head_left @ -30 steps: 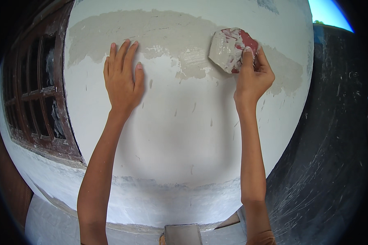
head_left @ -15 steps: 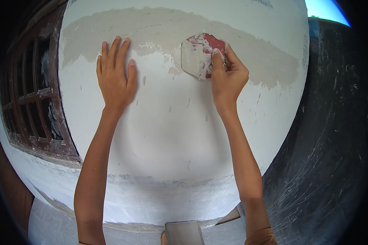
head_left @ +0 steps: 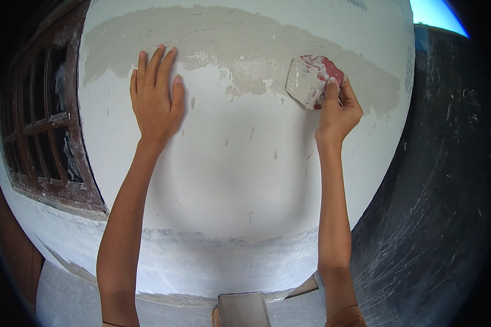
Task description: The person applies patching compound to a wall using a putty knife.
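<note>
Spreader point(head_left: 309, 82), red beneath pale smears, sits in the right hand point(head_left: 338, 113), up on the right part of the grey-beige coating point(head_left: 202, 30) across the white wall point(head_left: 218, 180). That grip is a closed pinch, thumb on the smeared face and fingers curled behind the right edge. From where I stand I can't tell whether the blade's far edge meets the wall. The left hand point(head_left: 157, 106) holds nothing; its fingers are spread against the wall.

I'd judge the tool light and thin, stiff enough to press with but perhaps a little springy, and hard to break. The wet-looking paste probably makes its face slick, so the cleaner red edge on the right seems the best place to hold it.

Compared with half a second ago, the right hand and spreader are farther right, uncovering a shiny patch point(head_left: 249, 68); the left hand is almost unmoved.
</note>
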{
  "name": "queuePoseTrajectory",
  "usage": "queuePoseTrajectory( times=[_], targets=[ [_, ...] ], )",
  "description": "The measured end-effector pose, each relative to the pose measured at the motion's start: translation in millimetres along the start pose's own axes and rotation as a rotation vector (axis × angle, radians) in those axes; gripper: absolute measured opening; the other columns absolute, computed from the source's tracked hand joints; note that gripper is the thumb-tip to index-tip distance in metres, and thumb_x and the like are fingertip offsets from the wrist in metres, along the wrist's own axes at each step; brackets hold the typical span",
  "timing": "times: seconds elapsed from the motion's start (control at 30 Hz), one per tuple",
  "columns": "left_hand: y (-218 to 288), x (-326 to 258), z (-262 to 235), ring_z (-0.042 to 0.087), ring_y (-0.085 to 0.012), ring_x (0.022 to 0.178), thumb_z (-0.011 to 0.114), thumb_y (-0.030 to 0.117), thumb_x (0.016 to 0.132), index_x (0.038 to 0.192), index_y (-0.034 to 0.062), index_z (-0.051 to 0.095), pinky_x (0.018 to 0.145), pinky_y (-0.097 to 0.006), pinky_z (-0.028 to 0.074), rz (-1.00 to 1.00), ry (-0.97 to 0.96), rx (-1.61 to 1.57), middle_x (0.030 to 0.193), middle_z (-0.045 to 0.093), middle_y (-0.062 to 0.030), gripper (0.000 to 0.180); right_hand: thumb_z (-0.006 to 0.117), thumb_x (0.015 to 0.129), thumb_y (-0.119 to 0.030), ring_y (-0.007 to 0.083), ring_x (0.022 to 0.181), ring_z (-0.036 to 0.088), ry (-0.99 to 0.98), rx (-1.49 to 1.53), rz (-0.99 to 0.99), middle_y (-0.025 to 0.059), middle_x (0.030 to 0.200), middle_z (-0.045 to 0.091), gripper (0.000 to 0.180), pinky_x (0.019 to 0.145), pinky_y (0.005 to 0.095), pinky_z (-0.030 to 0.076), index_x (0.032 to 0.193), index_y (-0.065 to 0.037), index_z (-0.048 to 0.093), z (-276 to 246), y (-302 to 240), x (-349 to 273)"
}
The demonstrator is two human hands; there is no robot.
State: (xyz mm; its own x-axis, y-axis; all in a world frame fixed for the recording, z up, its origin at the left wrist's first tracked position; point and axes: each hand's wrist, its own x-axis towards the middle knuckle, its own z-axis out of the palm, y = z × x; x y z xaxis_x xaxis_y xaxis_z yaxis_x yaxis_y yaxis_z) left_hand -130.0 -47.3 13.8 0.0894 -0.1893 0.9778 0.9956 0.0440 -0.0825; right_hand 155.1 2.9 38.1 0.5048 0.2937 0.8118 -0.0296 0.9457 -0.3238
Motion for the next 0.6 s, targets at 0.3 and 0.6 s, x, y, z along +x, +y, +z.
queuePoseTrajectory(
  times=[0.3,0.6],
  targets=[
    [0,1,2,0.03,-0.0311,0.144,0.048,0.023,0.092,0.139,0.016,0.052,0.117,-0.051,0.02,0.021,0.048,-0.022,0.148,0.046,-0.0071,0.048,0.063,0.09,-0.01,0.0029,0.063,0.052,-0.173,0.002,-0.03,0.0116,0.1,0.071,0.043,0.064,0.0198,0.047,0.129,0.009,0.057,21,-5,-23],
    [1,1,2,0.03,-0.0316,0.144,0.048,0.022,0.092,0.139,0.0159,0.052,0.117,-0.051,0.021,0.01,0.047,-0.028,0.147,0.047,-0.007,0.048,0.063,0.091,-0.008,0.005,0.062,0.05,-0.179,0.073,-0.09,0.0105,0.095,0.072,0.039,0.057,0.0213,0.044,0.126,0.007,0.06,35,-23,-30]
  ],
)
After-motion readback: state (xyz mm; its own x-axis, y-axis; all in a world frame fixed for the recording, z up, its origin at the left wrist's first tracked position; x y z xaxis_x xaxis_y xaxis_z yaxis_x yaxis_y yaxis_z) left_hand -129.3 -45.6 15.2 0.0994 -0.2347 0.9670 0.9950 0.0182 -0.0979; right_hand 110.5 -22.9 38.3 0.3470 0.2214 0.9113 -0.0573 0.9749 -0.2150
